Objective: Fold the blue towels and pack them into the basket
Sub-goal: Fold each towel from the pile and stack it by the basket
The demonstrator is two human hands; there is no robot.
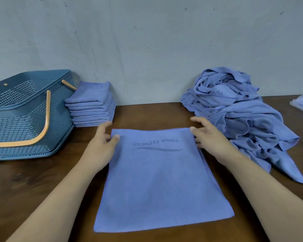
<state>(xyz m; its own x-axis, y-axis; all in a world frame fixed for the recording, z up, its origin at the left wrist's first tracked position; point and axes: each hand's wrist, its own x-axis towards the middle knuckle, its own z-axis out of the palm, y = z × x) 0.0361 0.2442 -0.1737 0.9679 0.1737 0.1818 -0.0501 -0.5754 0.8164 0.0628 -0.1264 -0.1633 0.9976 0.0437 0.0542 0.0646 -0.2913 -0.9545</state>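
At the near centre of the brown surface (33,180) lies a blue towel (161,180), flat (its lettering upside down); the left hand (101,142) pinches its far left corner, thumb on top; the right hand (208,135) pinches the far right corner likewise; far left stands the basket (16,109), a stack of folded towels (93,105) just beside it; far right, a crumpled heap of towels (234,116).

Both bare forearms are stretched forward from the near edge of the bench, drawn slightly inward toward its middle. The left grip (103,137) is held palm inward with fingers loosely extended, and its thumb is laid on the far left corner of the towel (157,180). The right grip (206,135) is mirrored, with its thumb at the far right corner and forefinger extended. Whether the cloth is pinched cannot be told through the blur.
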